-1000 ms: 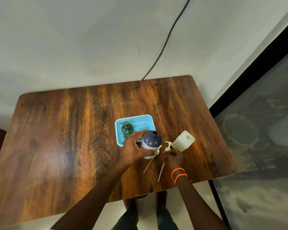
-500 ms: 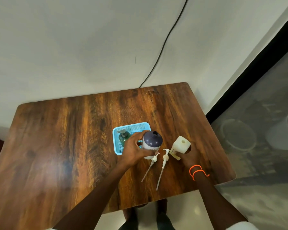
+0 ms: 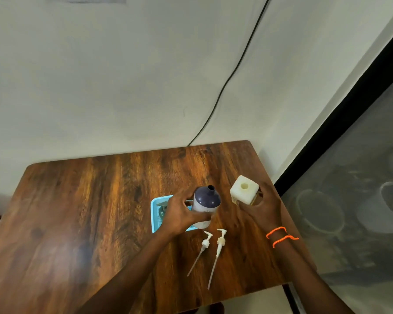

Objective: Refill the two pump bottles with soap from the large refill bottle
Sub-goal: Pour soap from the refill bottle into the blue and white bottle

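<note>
- While my left hand point(image 3: 179, 213) wraps its fingers around the purple-topped pump bottle point(image 3: 205, 206), the bottle stands upright with its neck open, pump off; fingers curl round the side facing me and the thumb sits on the far side.
- That bottle is my landmark. It sits at the right edge of the blue basket point(image 3: 154, 211), and I cannot tell whether its base rests on the table point(image 3: 89, 211) or is lifted a little.
- Left of the bottle, inside the basket and mostly hidden behind my hand, I make out a green bottle point(image 3: 162, 209); its top is blurred.
- Right of the bottle, and apart from it, my right hand point(image 3: 262, 206) grips the cream refill bottle point(image 3: 244, 192) by its handle side. Fingers are curled round the handle; I see gaps between them and the body. Its round mouth is uncapped and points up toward the camera.
- The refill bottle looks raised off the table and a little tilted, though I cannot be sure of the gap beneath it.
- Just on my side of the purple-topped bottle, two white pumps lie flat on the wood: the left pump point(image 3: 205, 243) and the right pump point(image 3: 220, 242), side by side, heads toward the bottle, long dip tubes trailing toward me.
- Neither pump touches a hand or the other pump.
- Orange bands point(image 3: 279, 235) circle my right wrist.
- Beyond the bottle, a black cable point(image 3: 227, 82) runs down the wall behind the table.
</note>
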